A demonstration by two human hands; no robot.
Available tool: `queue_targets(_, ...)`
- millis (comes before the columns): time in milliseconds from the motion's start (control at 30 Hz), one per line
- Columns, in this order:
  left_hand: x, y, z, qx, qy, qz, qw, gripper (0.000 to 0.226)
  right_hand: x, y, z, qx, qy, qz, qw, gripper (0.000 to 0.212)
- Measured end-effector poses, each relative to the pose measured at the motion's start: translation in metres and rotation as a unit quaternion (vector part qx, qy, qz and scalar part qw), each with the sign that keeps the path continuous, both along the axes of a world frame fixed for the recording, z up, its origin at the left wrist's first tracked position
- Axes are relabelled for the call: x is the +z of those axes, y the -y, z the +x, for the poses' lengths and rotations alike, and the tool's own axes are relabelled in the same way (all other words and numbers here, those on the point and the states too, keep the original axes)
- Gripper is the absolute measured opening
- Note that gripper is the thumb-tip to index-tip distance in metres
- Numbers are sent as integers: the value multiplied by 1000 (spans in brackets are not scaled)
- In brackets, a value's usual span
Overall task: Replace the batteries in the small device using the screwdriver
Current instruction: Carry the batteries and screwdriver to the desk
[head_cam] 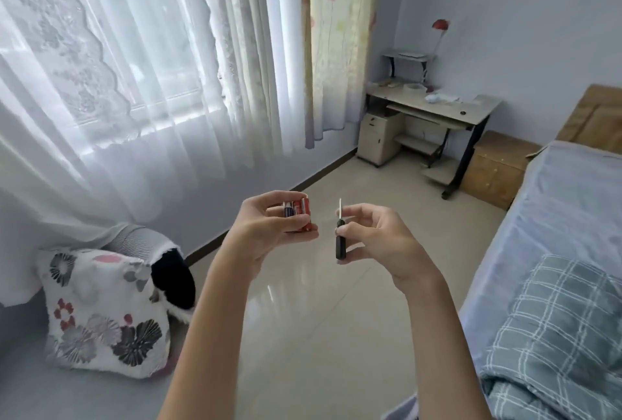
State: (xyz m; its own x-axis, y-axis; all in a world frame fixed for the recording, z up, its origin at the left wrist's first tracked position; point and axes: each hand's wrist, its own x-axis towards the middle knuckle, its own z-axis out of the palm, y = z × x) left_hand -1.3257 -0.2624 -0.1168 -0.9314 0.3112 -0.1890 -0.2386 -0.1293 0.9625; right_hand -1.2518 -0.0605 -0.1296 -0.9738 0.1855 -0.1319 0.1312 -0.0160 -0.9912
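Note:
My left hand (269,228) is raised in front of me, fingers curled around a small red device (303,214) with batteries (290,209) showing in it, one dark blue, the others red. To its right, a short gap away, my right hand (373,238) pinches a small screwdriver (340,234) with a black handle. The thin metal shaft points straight up. The screwdriver's tip is apart from the device. Much of the device is hidden by my fingers.
Below my hands lies a shiny tiled floor (319,318). A bed (555,217) with a checked quilt (555,335) runs along the right. A flowered cushion (101,312) leans at the left under white curtains. A desk (437,106) stands in the far corner.

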Motion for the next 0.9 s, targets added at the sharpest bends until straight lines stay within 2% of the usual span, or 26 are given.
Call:
queue_targets(267,-5,-105,-73,-56,11,0,998,34,-4,-90,-53,-72,-1,4,997,24)
queue_targets(633,-36,-182,-200,-89,26,-8,996,35,-32,-163,-161,-141,19,-12,990,24)
queue_targets(767,-29,-220,-279,-110,8,-13,994,35,-24,-194,-232,-163,7,-2,987,24)
queue_targets(833,-11,-257,-388,-134,2,-13,991,35,-10,-229,-334,-191,3,-1,982,25)
queue_targets(900,-3,-272,-421,-137,-8,-25,990,34,1,-240,-360,-203,0,-9,979,26)
